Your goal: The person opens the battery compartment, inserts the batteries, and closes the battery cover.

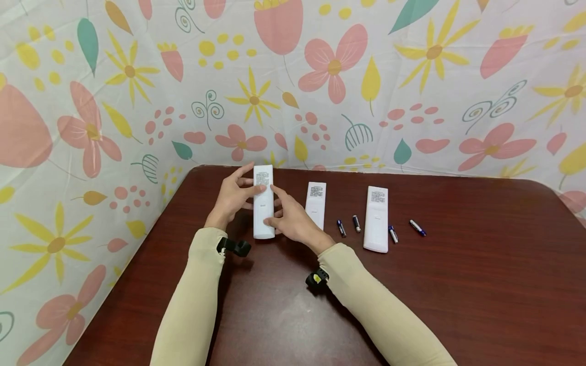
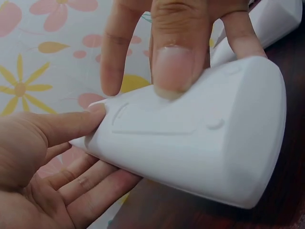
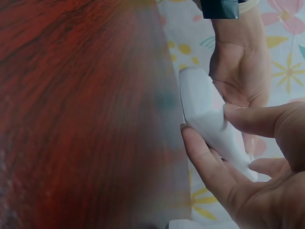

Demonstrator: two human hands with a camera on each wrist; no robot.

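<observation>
Both hands hold a white remote control (image 1: 262,213) over the left part of the table, its back turned up with a printed label near the far end. The left hand (image 1: 230,197) grips its far left side, thumb across the back and fingers beneath, as the left wrist view shows. From the right, the right hand (image 1: 295,217) grips the near half, its thumb (image 2: 176,69) on the back by the outlined battery cover (image 2: 152,119). In the right wrist view the right hand's fingers lie along the underside of the remote (image 3: 202,102).
Right of the hands, two more white remotes (image 1: 316,201) lie back up, the farther right one (image 1: 376,229) in full view. Several small blue-and-white batteries (image 1: 356,223) lie around them on the dark red wooden table (image 1: 480,284). A flowered cloth (image 1: 284,101) hangs behind.
</observation>
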